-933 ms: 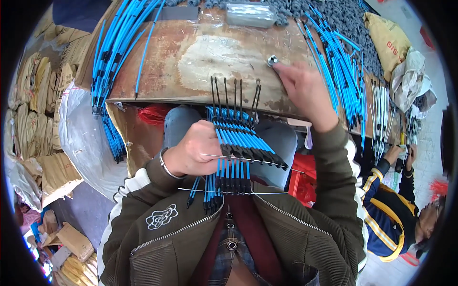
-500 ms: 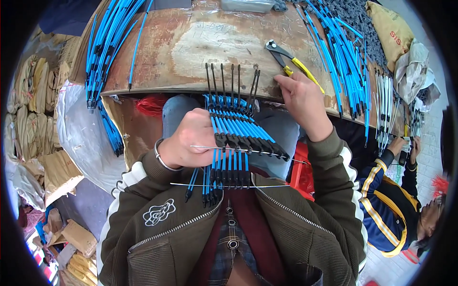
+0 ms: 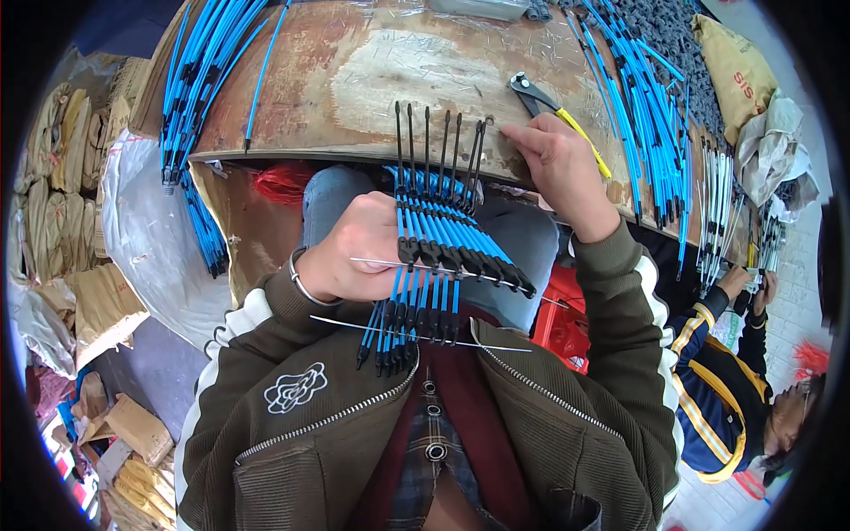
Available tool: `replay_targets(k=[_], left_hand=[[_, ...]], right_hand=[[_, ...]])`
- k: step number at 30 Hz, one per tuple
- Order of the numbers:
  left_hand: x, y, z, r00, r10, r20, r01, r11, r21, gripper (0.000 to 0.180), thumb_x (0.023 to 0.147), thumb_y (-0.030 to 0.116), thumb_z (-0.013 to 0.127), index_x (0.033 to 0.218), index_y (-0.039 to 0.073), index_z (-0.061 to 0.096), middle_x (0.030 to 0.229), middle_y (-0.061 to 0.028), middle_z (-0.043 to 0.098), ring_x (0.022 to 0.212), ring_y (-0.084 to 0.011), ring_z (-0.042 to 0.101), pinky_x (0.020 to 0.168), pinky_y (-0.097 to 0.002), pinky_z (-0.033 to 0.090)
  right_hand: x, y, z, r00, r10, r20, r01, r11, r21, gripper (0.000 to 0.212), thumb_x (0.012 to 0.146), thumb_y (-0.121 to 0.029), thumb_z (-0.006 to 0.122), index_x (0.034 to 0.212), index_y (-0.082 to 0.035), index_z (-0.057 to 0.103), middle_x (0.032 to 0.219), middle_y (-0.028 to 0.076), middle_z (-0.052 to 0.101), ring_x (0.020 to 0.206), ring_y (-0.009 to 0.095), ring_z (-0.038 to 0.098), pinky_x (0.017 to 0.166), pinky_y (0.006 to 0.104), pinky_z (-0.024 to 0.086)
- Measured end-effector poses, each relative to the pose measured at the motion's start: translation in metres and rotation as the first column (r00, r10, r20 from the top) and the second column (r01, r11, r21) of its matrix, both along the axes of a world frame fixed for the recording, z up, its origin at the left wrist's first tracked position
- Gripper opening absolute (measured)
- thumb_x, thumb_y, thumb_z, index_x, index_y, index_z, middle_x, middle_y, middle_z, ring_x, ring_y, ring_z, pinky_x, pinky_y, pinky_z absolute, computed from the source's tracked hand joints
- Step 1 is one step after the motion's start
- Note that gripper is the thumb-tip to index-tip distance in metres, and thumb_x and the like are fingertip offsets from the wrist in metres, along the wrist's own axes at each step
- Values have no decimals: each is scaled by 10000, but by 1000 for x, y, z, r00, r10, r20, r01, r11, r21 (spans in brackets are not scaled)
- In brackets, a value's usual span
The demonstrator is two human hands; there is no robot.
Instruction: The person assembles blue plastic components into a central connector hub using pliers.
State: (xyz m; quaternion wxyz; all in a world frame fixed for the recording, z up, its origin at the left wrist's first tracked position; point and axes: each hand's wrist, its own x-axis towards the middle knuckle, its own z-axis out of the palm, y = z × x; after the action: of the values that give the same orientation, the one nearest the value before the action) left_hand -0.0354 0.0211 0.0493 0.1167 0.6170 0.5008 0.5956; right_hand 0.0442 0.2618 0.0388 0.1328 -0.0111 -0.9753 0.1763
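Observation:
My left hand [image 3: 359, 243] is closed round a row of blue rods [image 3: 443, 226] with black joints, held over my lap. A thin metal wire [image 3: 376, 262] passes through the row of black joints. Lower down, a second wire [image 3: 496, 346] crosses the black ends near my jacket. Thin black tips [image 3: 428, 133] stand up from the far side, overlapping the table edge. My right hand [image 3: 562, 168] is at the table edge with thumb and forefinger pinched; whether anything is between them is too small to see. Pliers [image 3: 531, 92] with yellow handles lie just beyond it, partly covered.
Scattered clear slivers lie on the wooden table [image 3: 310, 97]. Blue rod bundles [image 3: 199, 75] rest at its left, with more blue rods [image 3: 651, 133] at its right. Dark grey parts [image 3: 664, 44] are heaped far right. A red crate [image 3: 558, 327] stands beside my legs. A co-worker [image 3: 726, 380] works at right.
The right hand's pinched fingers have moved slightly left, away from the pliers. Loose lower rod ends have swung closer together. The left hand keeps its hold, and the whole view has shifted a little.

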Motion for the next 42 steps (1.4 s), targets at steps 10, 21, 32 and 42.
replay_targets(k=[10,21,32,42], left_hand=[[-1,-5,-3,989,-70,127,75,997,-37,140,740,98,653,868,42,655,855,-80,660,716,-265,635,629,-322,497],[-2,-6,-13,981,-44,188,42,999,17,176,726,131,682,893,74,681,857,-53,667,769,-236,643,670,-308,505],[-4,-9,-8,894,-112,434,147,988,-50,185,731,131,686,905,69,683,885,-77,674,807,-238,649,709,-299,500],[-3,-5,-6,934,-110,340,127,992,-28,183,732,63,681,914,47,673,911,-110,671,848,-247,651,744,-298,506]], right_hand=[[-18,-4,-4,996,79,-35,-79,997,-22,172,765,-37,594,921,-55,663,728,113,539,654,276,557,598,328,443],[-38,-1,-2,980,193,-45,-195,979,-52,118,774,-47,592,882,-15,630,755,123,565,711,291,575,635,337,463],[-51,0,0,973,232,-3,-231,971,-56,104,770,-49,591,860,-3,616,785,133,588,732,305,582,647,338,469],[-50,5,-2,974,228,-8,-228,973,-29,111,762,-45,606,865,-9,631,791,116,602,729,284,597,652,325,476]])
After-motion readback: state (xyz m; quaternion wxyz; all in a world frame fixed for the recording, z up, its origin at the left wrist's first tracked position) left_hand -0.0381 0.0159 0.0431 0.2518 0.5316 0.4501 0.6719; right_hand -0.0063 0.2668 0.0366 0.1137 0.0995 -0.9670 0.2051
